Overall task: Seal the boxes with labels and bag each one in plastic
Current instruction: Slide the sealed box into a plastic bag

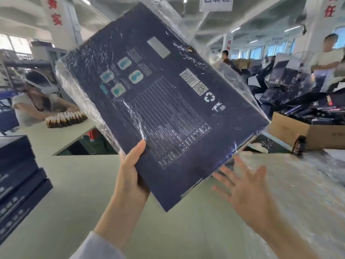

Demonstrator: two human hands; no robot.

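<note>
Only our left hand [130, 176] clamps the lower edge of the flat navy box [168, 109], thumb on its printed face, holding it tilted in the air above the pale green table [84, 193]. Our right hand [244, 189] is spread open just below, gripping nothing. On one grip the box could swing or slip, we judge, and the clear plastic bag [78, 94], which seems to cover only the upper part, could slide off or tear on a corner. The cardboard is matte, rigid and rectangular; the film is thin, crinkled and glinting.
</note>
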